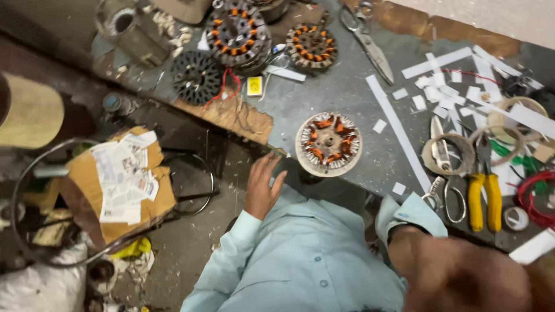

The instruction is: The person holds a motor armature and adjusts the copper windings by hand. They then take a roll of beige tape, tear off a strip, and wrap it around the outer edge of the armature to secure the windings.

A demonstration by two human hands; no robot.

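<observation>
A round fan stator (328, 143) with copper windings lies on the grey worktable (347, 92) close to its near edge. My left hand (263, 185) hovers just left of and below it, at the table's edge, with fingers apart and nothing in them. My right forearm comes out of a rolled light-blue cuff (407, 214). My right hand (509, 283) is a brown blur at the bottom right, and its fingers cannot be made out. Nearest to it are small scissors (454, 199) and yellow-handled pliers (484, 199).
Three more stators (238, 32) (312, 46) (196, 76) sit at the back, beside large scissors (367, 37). White paper strips (399, 124), tape rings (445, 153) and red wire (535, 199) crowd the right. A cardboard box with newspaper (121, 179) stands on the floor at left.
</observation>
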